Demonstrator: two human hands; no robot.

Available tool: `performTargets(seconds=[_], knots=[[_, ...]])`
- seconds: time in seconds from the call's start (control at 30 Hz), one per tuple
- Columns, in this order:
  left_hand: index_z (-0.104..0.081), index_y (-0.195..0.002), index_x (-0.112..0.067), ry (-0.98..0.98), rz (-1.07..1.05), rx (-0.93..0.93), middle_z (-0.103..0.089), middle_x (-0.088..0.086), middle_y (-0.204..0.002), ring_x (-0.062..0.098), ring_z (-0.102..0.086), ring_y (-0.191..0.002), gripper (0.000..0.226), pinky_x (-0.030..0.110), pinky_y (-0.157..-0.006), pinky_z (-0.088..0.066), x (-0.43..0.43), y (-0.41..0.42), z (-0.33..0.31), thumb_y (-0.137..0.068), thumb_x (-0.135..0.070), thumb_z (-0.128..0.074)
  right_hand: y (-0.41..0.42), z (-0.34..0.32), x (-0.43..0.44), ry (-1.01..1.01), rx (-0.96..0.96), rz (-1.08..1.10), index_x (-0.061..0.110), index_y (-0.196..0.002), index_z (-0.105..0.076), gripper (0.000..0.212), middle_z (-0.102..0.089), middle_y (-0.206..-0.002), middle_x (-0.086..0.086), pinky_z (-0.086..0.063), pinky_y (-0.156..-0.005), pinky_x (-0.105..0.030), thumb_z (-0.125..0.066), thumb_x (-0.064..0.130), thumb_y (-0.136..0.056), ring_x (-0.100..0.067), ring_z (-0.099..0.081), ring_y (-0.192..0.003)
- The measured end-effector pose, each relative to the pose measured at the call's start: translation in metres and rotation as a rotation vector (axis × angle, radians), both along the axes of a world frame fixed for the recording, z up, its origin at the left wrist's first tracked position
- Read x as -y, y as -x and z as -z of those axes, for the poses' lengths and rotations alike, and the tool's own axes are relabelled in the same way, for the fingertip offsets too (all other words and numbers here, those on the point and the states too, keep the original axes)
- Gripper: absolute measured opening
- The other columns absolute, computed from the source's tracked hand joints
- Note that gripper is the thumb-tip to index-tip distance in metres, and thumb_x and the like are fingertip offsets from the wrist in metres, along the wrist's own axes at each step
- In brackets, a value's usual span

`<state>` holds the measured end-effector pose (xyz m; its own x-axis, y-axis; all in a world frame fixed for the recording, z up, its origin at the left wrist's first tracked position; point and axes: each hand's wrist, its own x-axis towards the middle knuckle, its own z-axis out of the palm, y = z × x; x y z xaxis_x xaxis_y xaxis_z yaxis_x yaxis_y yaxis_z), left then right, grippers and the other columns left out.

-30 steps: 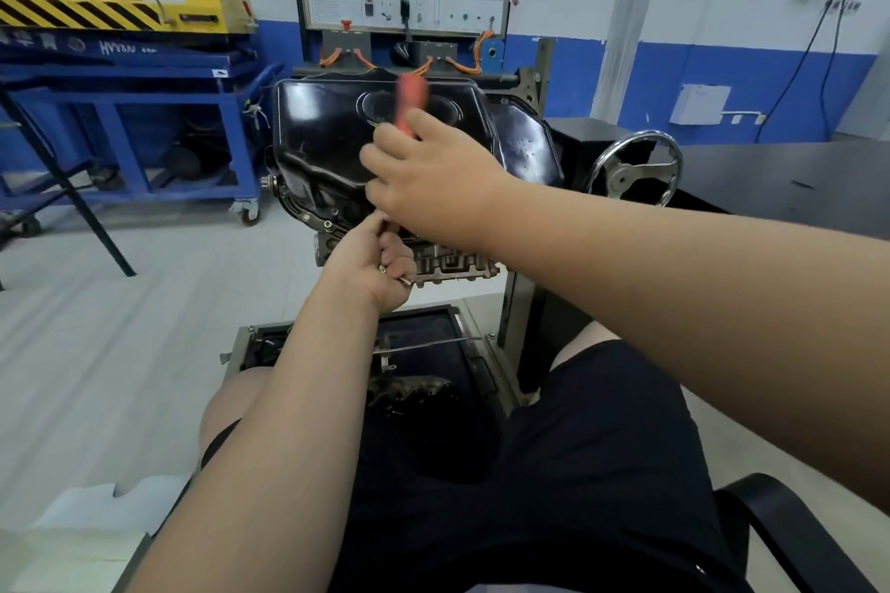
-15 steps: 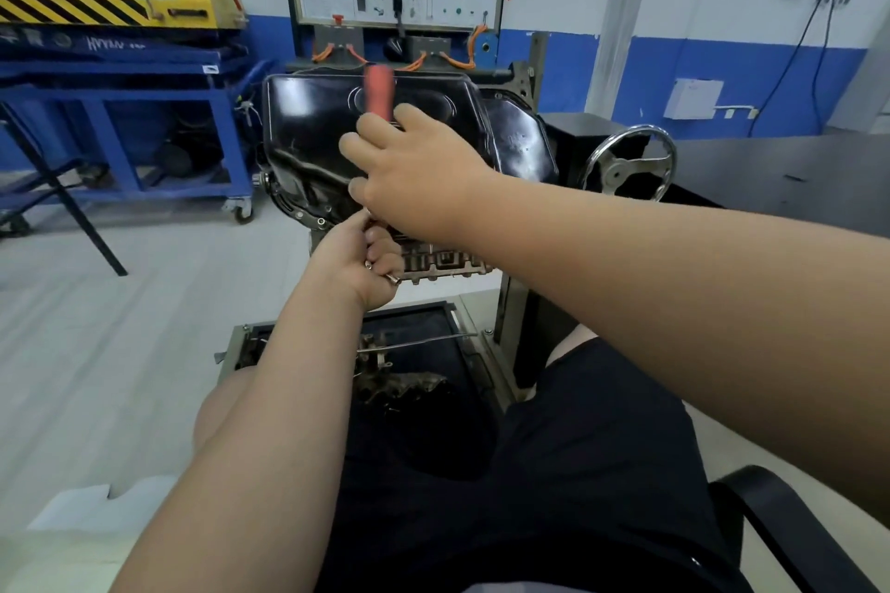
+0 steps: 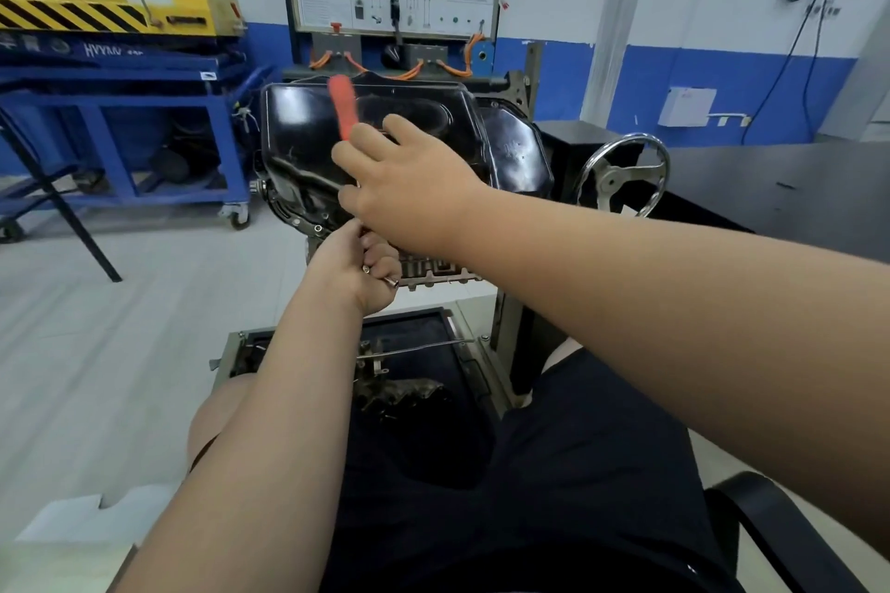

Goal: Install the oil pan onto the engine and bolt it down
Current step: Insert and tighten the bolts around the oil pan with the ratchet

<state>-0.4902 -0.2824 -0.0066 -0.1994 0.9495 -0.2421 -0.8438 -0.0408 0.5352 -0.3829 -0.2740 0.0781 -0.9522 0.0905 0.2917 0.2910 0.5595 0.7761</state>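
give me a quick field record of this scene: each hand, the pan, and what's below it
right hand: grips a red-handled tool, in front of the oil pan
left hand: closed on small bolts, at the pan's lower edge
oil pan: black, seated on the engine, facing the camera
handwheel: right of the pan
tray: below the engine, holds a metal part and a rod
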Motion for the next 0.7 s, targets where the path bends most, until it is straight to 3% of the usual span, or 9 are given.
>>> performTargets(seconds=[0.13,0.23,0.27,0.33,0.43,0.53,0.6,0.67,0.7], knots=[[-0.035,-0.036,-0.019,0.043,-0.048,-0.123,-0.025,-0.008,-0.036,0.007,-0.019,-0.031,0.055,0.018,-0.04,-0.012,-0.001,0.002,0.0,-0.09,-0.009,-0.036,0.008,0.012,0.007,0.107,-0.089,0.138,0.015,-0.11,-0.062,0.032,-0.052,-0.119,-0.009,-0.031,-0.092,-0.04,-0.035,0.016,-0.094,-0.029,-0.043,-0.113],[-0.047,-0.052,-0.015,0.116,-0.081,-0.297,-0.043,-0.004,-0.036,0.011,-0.041,-0.031,0.041,0.02,-0.042,-0.033,0.001,0.003,0.0,-0.092,-0.01,-0.037,0.012,0.017,0.016,0.384,-0.189,0.336,0.022,-0.105,-0.065,0.034,-0.06,-0.112,-0.005,-0.028,-0.078,-0.037,-0.036,0.037,-0.095,-0.026,-0.049,-0.104],[-0.046,-0.058,-0.016,0.133,-0.09,-0.338,-0.045,-0.005,-0.037,0.01,-0.043,-0.035,0.037,0.021,-0.045,-0.036,0.001,0.003,0.0,-0.093,-0.011,-0.036,0.012,0.018,0.018,0.385,-0.187,0.335,0.022,-0.105,-0.065,0.032,-0.06,-0.112,-0.005,-0.027,-0.077,-0.036,-0.037,0.036,-0.095,-0.026,-0.049,-0.104],[-0.038,-0.054,-0.019,0.124,-0.086,-0.249,-0.033,-0.006,-0.037,0.009,-0.03,-0.036,0.037,0.021,-0.048,-0.03,0.001,0.004,-0.001,-0.09,-0.01,-0.036,0.014,0.017,0.018,0.21,-0.116,0.209,0.017,-0.11,-0.063,0.029,-0.055,-0.116,-0.007,-0.03,-0.08,-0.037,-0.038,0.023,-0.095,-0.028,-0.045,-0.109],[-0.036,-0.037,-0.019,0.04,-0.063,-0.069,-0.026,-0.008,-0.037,0.007,-0.018,-0.03,0.054,0.018,-0.035,-0.015,0.001,0.005,-0.001,-0.09,-0.01,-0.034,0.009,0.002,0.009,-0.003,0.001,0.015,0.007,-0.112,-0.059,0.031,-0.05,-0.119,-0.011,-0.034,-0.088,-0.041,-0.034,0.008,-0.093,-0.031,-0.042,-0.112],[-0.038,-0.032,-0.017,0.019,-0.039,0.028,-0.028,-0.009,-0.037,0.006,-0.019,-0.03,0.063,0.016,-0.033,-0.009,-0.002,0.003,-0.003,-0.095,-0.014,-0.034,0.009,-0.004,0.002,-0.042,0.021,0.058,0.008,-0.113,-0.058,0.029,-0.052,-0.12,-0.01,-0.034,-0.091,-0.043,-0.037,0.01,-0.093,-0.031,-0.044,-0.113],[-0.042,-0.037,-0.019,0.049,-0.044,-0.01,-0.03,-0.009,-0.037,0.006,-0.021,-0.031,0.053,0.016,-0.038,-0.011,-0.002,0.0,-0.003,-0.089,-0.009,-0.04,0.008,0.0,0.005,0.067,-0.016,0.205,0.018,-0.1,-0.063,0.025,-0.059,-0.106,-0.004,-0.033,-0.088,-0.04,-0.04,0.025,-0.095,-0.027,-0.05,-0.102],[-0.046,-0.038,-0.019,0.06,-0.044,-0.062,-0.031,-0.007,-0.036,0.006,-0.024,-0.031,0.049,0.015,-0.038,-0.016,0.0,-0.003,0.0,-0.085,-0.007,-0.042,0.009,0.004,0.009,0.356,-0.123,0.359,0.025,-0.075,-0.055,0.031,-0.06,-0.086,0.002,-0.032,-0.081,-0.039,-0.038,0.042,-0.094,-0.023,-0.051,-0.081],[-0.045,-0.035,-0.018,0.038,-0.035,-0.056,-0.03,-0.007,-0.035,0.007,-0.024,-0.03,0.053,0.015,-0.035,-0.018,0.001,-0.004,0.001,-0.087,-0.007,-0.04,0.009,0.006,0.01,0.418,-0.127,0.382,0.026,-0.073,-0.052,0.031,-0.06,-0.087,0.002,-0.031,-0.077,-0.038,-0.038,0.043,-0.094,-0.023,-0.05,-0.077]])
